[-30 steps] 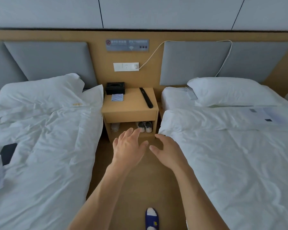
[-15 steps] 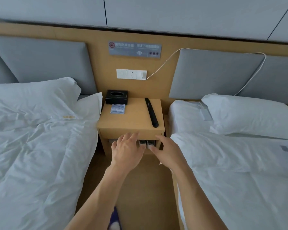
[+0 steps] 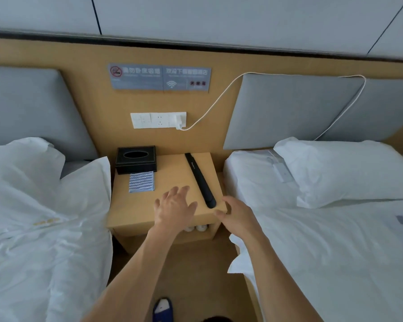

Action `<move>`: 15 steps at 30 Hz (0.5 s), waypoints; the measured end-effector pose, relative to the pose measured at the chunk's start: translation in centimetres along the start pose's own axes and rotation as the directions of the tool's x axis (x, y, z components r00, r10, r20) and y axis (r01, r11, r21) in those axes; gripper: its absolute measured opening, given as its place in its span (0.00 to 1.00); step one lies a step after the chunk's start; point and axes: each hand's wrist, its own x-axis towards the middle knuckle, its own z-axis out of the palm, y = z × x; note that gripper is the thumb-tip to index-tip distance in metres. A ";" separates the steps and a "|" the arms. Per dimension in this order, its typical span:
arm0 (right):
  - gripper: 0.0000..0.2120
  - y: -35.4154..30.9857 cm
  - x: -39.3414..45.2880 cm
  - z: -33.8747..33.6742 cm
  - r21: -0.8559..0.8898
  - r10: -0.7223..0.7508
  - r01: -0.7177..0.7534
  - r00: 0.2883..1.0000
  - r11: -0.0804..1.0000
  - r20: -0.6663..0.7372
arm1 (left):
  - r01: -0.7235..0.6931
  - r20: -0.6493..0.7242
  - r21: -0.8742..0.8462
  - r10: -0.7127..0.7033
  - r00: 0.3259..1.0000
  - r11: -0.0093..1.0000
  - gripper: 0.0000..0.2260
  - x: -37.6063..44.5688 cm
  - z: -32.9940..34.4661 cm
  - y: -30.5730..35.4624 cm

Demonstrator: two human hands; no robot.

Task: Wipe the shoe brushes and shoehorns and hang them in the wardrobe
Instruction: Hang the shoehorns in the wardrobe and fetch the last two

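While both hands reach over the nightstand, nothing is yet picked up.

Step in hand: the approach to the first item, by my judgement; wiping and hanging are not yet begun, and no wardrobe is in view.

Task's thing: a long, slim black plastic shoehorn (image 3: 200, 180) lies flat on the light wooden nightstand (image 3: 135, 212), running from the back toward the front right corner, its rounded end near the front edge.

Wiping cloth: a small folded cloth with blue and white stripes (image 3: 142, 181) lies just in front of the black leather-look tissue box (image 3: 136, 159), on the left part of the nightstand top, well apart from the shoehorn.

Left hand (image 3: 175, 209): fingers spread and relaxed, hovering over the front middle of the top, left of the shoehorn's near end; it holds nothing.

Right hand (image 3: 236, 217): fingers loosely bent, at the front right corner, just beside the shoehorn's rounded end; it grips nothing, and whether a fingertip touches the wood I cannot tell.

Hands together or apart: apart, with the shoehorn's end between them.

Next move calls for: closing the right hand on the shoehorn's near end and lifting it clear, while the left hand goes back and left for the striped cloth.

Shoe brushes: none that I can make out; the lower shelf shows only small pale shapes, unclear.
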 end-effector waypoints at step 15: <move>0.25 1.9 19.6 2.8 0.064 0.148 -0.162 0.972 0.985 0.185 | 0.134 0.300 0.125 -0.166 0.939 0.983 0.25 18.4 7.3 -3.6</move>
